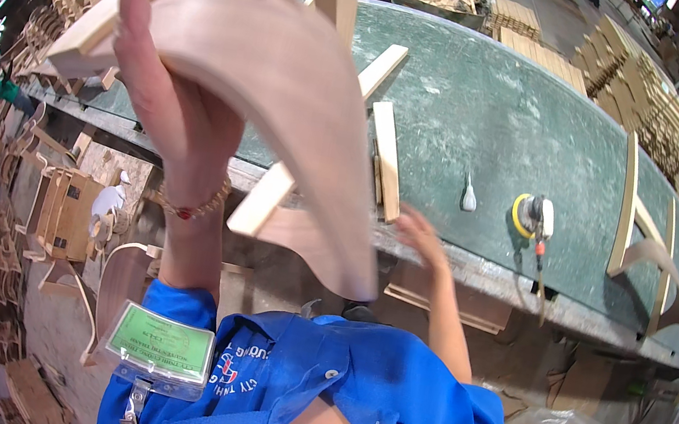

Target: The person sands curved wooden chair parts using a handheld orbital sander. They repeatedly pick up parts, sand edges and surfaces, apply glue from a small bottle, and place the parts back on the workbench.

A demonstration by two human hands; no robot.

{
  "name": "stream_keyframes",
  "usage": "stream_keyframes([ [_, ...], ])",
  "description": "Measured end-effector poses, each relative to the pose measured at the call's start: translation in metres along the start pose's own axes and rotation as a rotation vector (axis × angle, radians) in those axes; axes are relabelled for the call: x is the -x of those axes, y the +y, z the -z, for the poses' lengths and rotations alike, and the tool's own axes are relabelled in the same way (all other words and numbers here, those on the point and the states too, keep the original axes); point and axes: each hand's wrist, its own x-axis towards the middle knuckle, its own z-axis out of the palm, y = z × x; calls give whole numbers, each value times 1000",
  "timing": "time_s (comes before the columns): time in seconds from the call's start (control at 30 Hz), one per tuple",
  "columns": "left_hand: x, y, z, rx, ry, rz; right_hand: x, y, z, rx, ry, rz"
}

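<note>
Left hand [173, 88] grips smooth curved plywood panel [285, 106]; right hand [420, 234] on dusty green bench [496, 121].

Left hand [168, 87] raised high, thumb extended, fingers clamped in a grip, forearm vertical; right hand [420, 234] low, reaching forward, fingers loosely open.

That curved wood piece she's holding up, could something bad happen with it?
Maybe. The left hand alone holds the curved wood piece high, so it might slip and drop. The right hand reaches by the workbench edge, where a wooden strip overhangs and could get knocked off.
</note>
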Motion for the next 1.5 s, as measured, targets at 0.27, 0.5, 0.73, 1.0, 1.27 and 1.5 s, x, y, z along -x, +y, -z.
stream_keyframes([
  [0.27, 64, 66, -83, -322, 136, -268, 43, 12, -170, -1439, -573, -389],
  [0.5, 99, 138, -46, -318, 24, -226, 169, -14, -163, -1026, -345, -249],
  [0.73, 117, 213, -44, -426, -12, -228, 332, -71, -197, -796, -233, -357],
  [1.0, 131, 221, -41, -420, 34, -224, 432, -51, -205, -1065, -286, -562],
  [1.27, 218, 164, -39, -465, 127, -234, 460, -17, -195, -892, 263, -486],
  [1.5, 234, 122, -52, -227, 208, -78, 464, 28, -133, -943, 46, -546],
])
